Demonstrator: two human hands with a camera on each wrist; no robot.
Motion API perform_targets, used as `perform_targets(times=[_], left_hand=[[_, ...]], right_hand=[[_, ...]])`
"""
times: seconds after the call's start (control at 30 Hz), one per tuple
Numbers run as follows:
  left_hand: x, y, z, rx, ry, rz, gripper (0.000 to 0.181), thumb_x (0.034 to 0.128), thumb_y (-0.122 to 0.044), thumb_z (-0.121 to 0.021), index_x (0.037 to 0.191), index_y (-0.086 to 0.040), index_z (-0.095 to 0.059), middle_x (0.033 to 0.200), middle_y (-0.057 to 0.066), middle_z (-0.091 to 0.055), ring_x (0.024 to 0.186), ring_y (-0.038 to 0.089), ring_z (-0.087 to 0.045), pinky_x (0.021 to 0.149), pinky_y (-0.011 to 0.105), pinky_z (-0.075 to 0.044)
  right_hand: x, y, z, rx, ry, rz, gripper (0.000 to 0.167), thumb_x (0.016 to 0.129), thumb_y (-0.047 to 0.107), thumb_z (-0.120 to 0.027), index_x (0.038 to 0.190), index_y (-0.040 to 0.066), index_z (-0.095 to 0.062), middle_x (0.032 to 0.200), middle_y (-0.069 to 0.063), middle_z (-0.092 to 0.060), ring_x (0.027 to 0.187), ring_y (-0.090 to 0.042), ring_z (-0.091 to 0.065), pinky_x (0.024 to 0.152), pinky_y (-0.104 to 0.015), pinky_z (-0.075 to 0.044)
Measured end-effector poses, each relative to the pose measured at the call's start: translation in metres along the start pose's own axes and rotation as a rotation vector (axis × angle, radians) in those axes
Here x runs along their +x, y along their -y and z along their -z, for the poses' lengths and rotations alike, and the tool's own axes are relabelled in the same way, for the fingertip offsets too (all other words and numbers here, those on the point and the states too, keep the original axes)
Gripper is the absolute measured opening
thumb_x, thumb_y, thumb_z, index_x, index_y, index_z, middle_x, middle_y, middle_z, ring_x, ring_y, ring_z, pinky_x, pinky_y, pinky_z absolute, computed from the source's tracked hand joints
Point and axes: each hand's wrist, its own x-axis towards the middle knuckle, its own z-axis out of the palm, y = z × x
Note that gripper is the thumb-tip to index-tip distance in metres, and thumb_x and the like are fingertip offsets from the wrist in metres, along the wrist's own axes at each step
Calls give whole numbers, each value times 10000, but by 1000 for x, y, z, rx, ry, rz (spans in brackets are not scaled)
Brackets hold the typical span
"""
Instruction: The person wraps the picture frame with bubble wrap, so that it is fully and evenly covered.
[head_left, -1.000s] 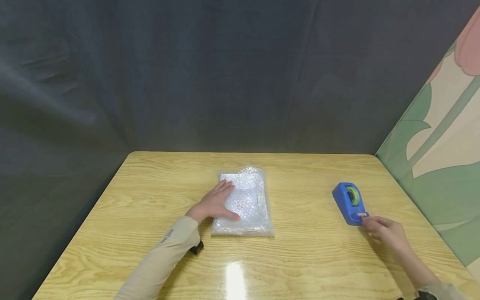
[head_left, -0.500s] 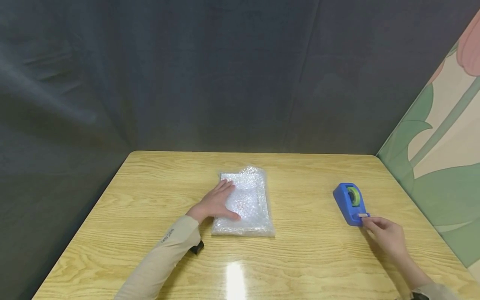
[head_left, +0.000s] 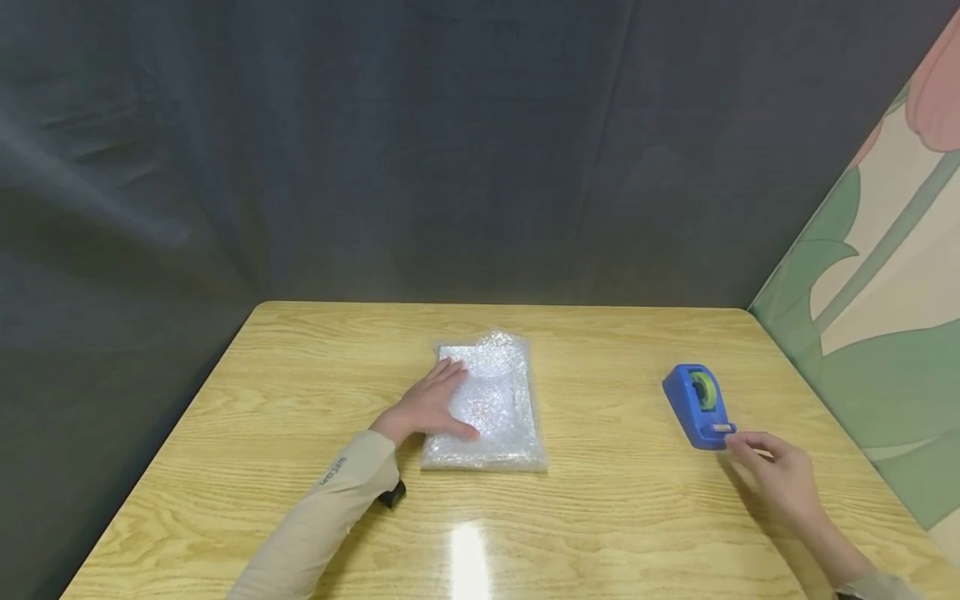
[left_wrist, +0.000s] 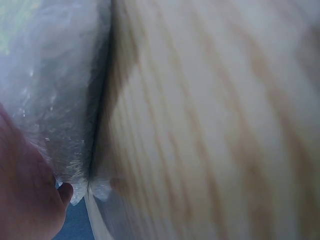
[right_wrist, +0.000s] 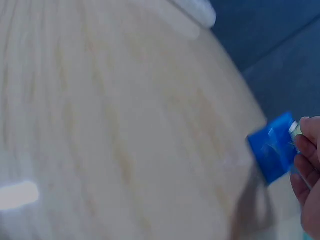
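A flat, rectangular thing wrapped in clear bubble wrap (head_left: 498,408) lies on the table, left of the middle in the head view. My left hand (head_left: 431,407) rests on its left part with fingers spread and thumb out. In the left wrist view, the bubble wrap (left_wrist: 55,85) shows beside part of that hand (left_wrist: 30,195). To the right stands a blue tape dispenser (head_left: 693,408) with a green-looking roll (head_left: 703,390). My right hand (head_left: 780,479) is at its cutter end, thumb and forefinger pinching the tape's end; the clear strip itself hardly shows. The right wrist view has curled fingers (right_wrist: 307,165) beside the dispenser (right_wrist: 272,147).
The wood-grain table (head_left: 600,517) ends at a dark curtain (head_left: 450,150) behind and to the left. A wall with a painted flower pattern (head_left: 885,333) stands along the right side. Bright light reflects off the table's front part.
My right hand has lifted slightly at the knuckles, its fingertips staying by the dispenser's cutter end. My left hand and the bubble-wrapped thing have not visibly moved.
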Motion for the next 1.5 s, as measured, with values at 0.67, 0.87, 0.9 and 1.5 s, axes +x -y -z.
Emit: perform_targets(times=[0.67, 0.87, 0.9, 1.5], left_hand=[[4, 3, -3, 6, 5, 4, 1124, 599, -634, -703, 1446, -92, -201, 1520, 32, -70, 1387, 208, 20, 1112, 386, -73], [3, 0, -3, 13, 9, 6, 1122, 602, -635, -700, 1449, -99, -194, 1521, 28, -55, 1386, 209, 29, 1114, 382, -63], [3, 0, -4, 13, 10, 6, 1124, 602, -636, -699, 1449, -99, -192, 1521, 29, -53, 1386, 208, 30, 1114, 383, -63], [4, -2, -5, 38, 5, 6, 1122, 606, -654, -684, 1446, -88, -201, 1522, 33, -62, 1387, 220, 12, 1115, 382, -68]], right_hand=[[43, 126, -43, 110, 121, 409, 93, 839, 89, -640, 904, 57, -699, 932, 25, -650, 877, 66, -510, 742, -118, -432], [51, 147, -73, 195, 130, 431, 85, 838, 62, -634, 891, 70, -701, 921, -70, -661, 876, 47, -529, 753, -180, -431], [52, 150, -80, 214, 133, 429, 83, 837, 61, -636, 888, 65, -701, 920, -80, -663, 875, 40, -531, 755, -178, -428], [41, 211, -190, 525, 269, 218, 122, 786, -56, -636, 893, -112, -652, 858, -224, -655, 713, -66, -569, 665, -182, -485]])
